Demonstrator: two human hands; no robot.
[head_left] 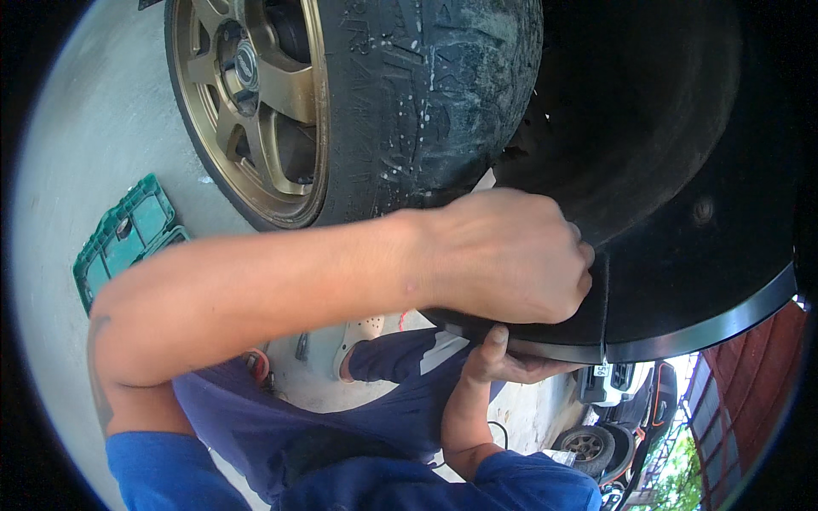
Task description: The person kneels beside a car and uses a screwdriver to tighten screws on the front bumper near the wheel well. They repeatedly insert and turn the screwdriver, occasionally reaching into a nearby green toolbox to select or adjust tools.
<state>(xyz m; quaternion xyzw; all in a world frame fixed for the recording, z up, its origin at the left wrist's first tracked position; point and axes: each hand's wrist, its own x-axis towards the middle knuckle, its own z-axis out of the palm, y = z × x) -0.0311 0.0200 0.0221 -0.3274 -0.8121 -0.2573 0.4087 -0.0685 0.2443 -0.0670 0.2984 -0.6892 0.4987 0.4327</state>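
Note:
My left arm reaches across, and my left hand [511, 255] is closed in a fist against a black fender panel [673, 281] beside the wheel arch. Its fingers curl out of sight, so whatever they grip is hidden. Lower down, my right hand [504, 364] grasps the panel's lower edge, thumb on the near side and fingers stretching along beneath it. Above my left forearm stands a wheel with a bronze spoked rim [285, 94] and a dusty black tire [426, 102]. A small white piece [486, 180] shows between the tire and my left hand.
A green tool case [128, 230] lies opened on the concrete floor [94, 128] at left, partly behind my arm. Below sits a red round object [256, 364]. Another vehicle's wheel [586, 448], a white vehicle [605, 385] and a reddish corrugated wall [754, 366] appear at lower right.

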